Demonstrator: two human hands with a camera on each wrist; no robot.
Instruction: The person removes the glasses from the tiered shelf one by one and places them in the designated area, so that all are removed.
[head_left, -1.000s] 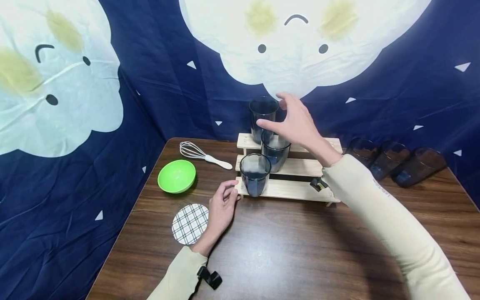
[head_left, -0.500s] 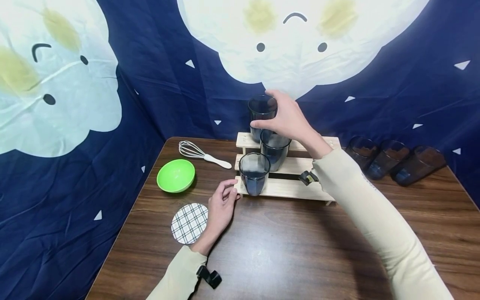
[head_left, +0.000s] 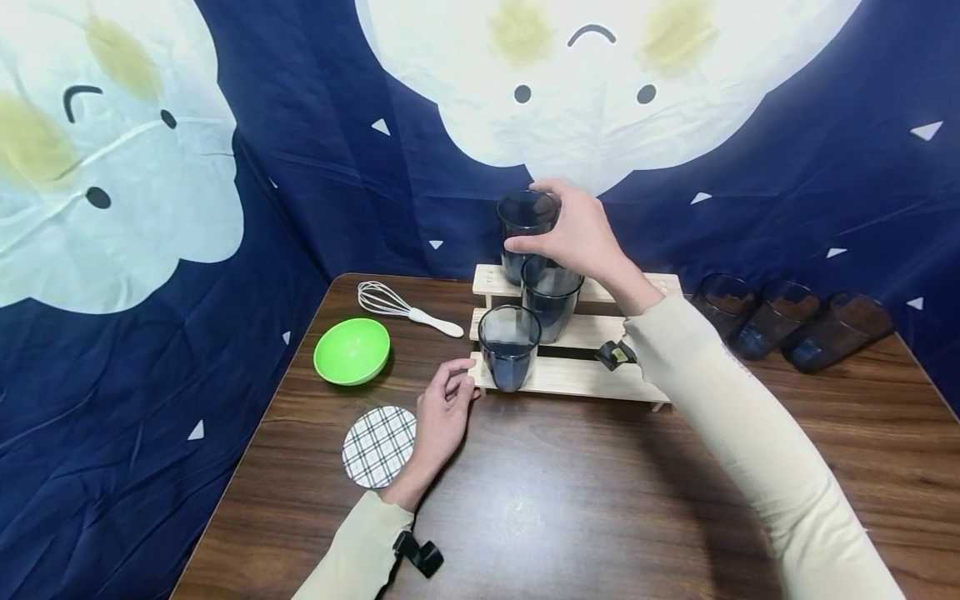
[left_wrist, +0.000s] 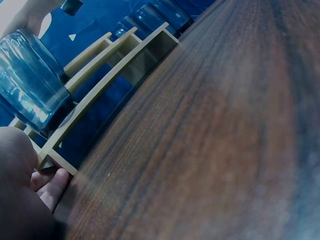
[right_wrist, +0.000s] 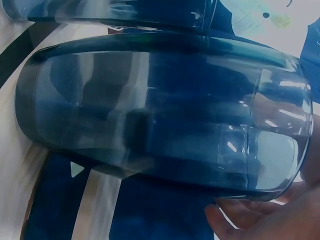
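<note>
On the table (head_left: 562, 508) stands the rack (head_left: 588, 379). Your right hand (head_left: 581, 233) curves its thumb and fingers around the rear glass (head_left: 521, 222), which is at the rack's top level. Your left hand (head_left: 444, 412) holds the rack's left end, low in front, with bent fingers.

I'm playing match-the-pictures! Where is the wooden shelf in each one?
Head: wooden shelf just right of the middle.
Left wrist: wooden shelf at upper left, slanting.
Right wrist: wooden shelf as pale boards on the left, partly behind a glass.
Shared landmark: blue cloth, behind the shelf in every picture.
</note>
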